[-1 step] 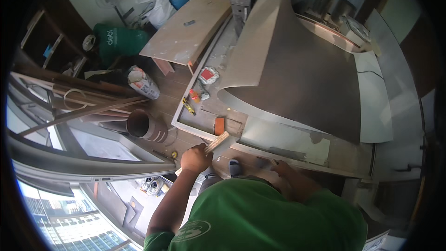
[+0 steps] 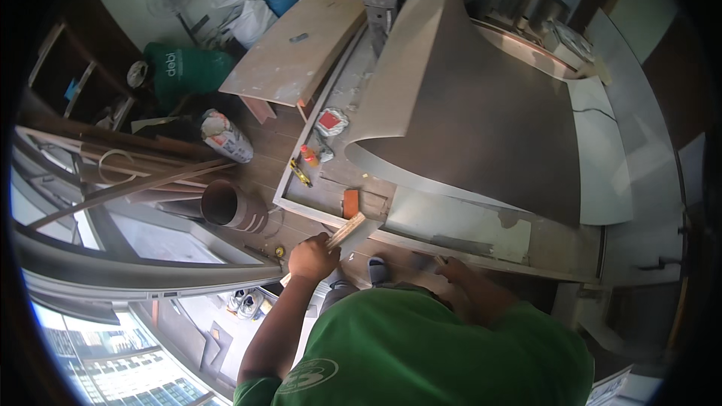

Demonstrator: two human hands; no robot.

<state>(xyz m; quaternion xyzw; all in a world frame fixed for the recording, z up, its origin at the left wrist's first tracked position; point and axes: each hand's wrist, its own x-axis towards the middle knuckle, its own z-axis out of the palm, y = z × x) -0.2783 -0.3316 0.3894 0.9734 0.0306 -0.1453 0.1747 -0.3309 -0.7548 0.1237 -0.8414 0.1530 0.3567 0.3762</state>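
Board strip (image 2: pixel 350 232) is in L hand (image 2: pixel 313 258), w/ fingers closed round it, its far end near orange block (image 2: pixel 351 204); R hand (image 2: pixel 454 271) grips small tool (image 2: pixel 440 260), type I cannot tell remotely.

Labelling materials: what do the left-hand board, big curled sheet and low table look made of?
Board in the left hand: probably plywood, from its pale, streaky edge; grey face, perhaps laminated.
Curled sheet: probably thin laminate, matt dark brown one side, paler the other, bending smoothly.
Low table: likely bare plywood, pale tan with whitish smudges; could be another wood panel.
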